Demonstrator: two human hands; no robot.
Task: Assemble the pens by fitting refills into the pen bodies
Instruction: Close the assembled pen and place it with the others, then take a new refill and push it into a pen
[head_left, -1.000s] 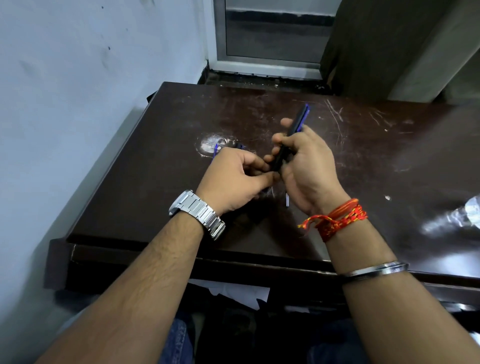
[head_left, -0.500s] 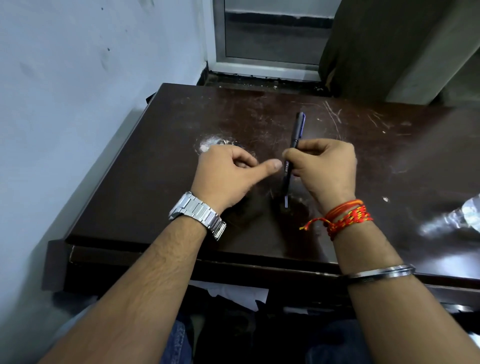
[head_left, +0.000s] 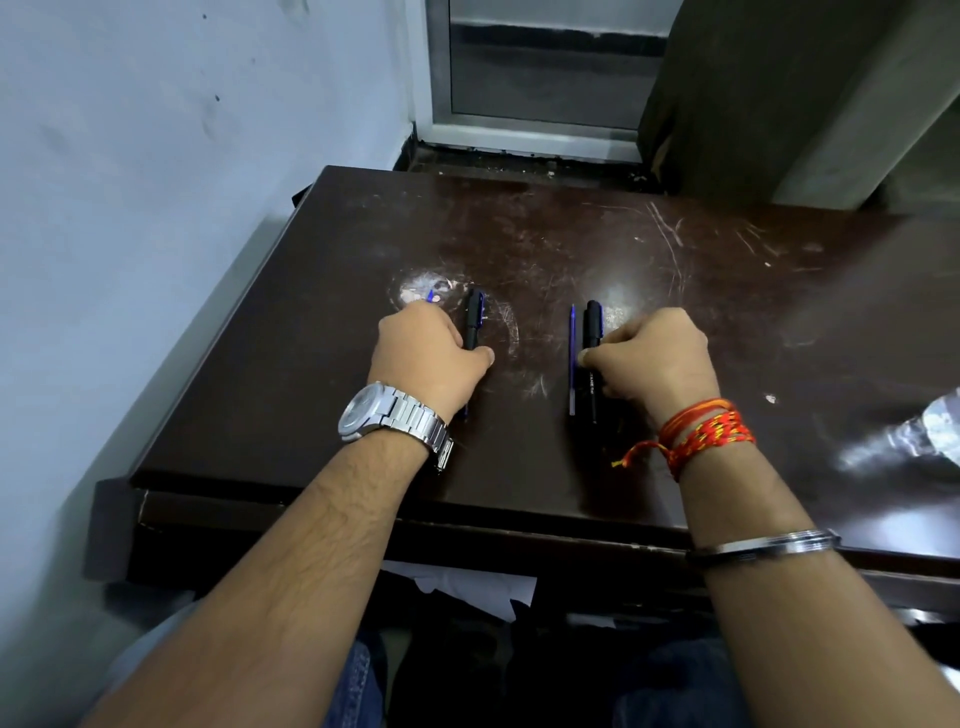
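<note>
Pen body (head_left: 592, 332), raised in both hands a second ago, now lies flat on the bench (head_left: 779, 322), just beside a loose blue refill (head_left: 572, 364); right hand (head_left: 654, 358) grips it, fingers (head_left: 618, 335) curled round the barrel; left hand (head_left: 426, 353) has drawn away and rests beside a second pen (head_left: 474, 325), fingers curled, possibly over another refill, though this cannot be told; by this layout, fitting remains undone. Bench surface dark, glossy, scratched; pale wall (head_left: 156, 156) at left; window frame (head_left: 540, 132) beyond the far edge.
</note>
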